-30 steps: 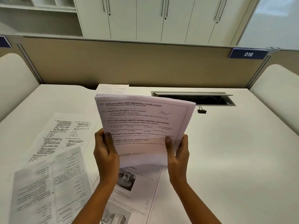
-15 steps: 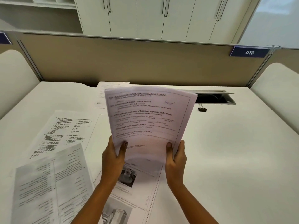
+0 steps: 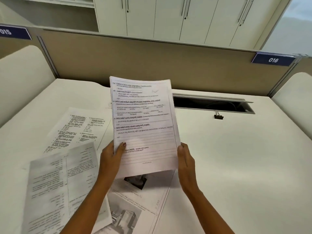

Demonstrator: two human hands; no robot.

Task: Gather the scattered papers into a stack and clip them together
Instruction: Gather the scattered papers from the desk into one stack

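Left grip (image 3: pixel 110 159) and right grip (image 3: pixel 185 163) are both closed on the sheaf of papers (image 3: pixel 143 122). Each thumb is on the printed face low on its side and the fingers are behind. The sheaf stands nearly upright in the air above the tabletop (image 3: pixel 244 166), its bottom edge hanging clear over a picture sheet (image 3: pixel 135 210).

I'd judge the sheaf very light and limp. Its top already bows a little, so held only at the bottom it may flop or fan out. The pages look smooth and would slide against each other, so tapping the bottom edge on the tabletop should square them. A hold on both long sides, lower down, seems best. Two more loose sheets (image 3: pixel 76 129) lie flat to the left, one overlapping the other. They'd be hard to pinch and easier to slide to an edge or lift by a corner.

The small black binder clip (image 3: pixel 218 116) sits well apart to the right, just beside the open cable well (image 3: pixel 212 105) sunk in the tabletop. Inside the well I make out only dim cables. The cupboards (image 3: pixel 168 17) behind the partition are closed, and I can't tell what the shelf (image 3: pixel 67 16) holds.
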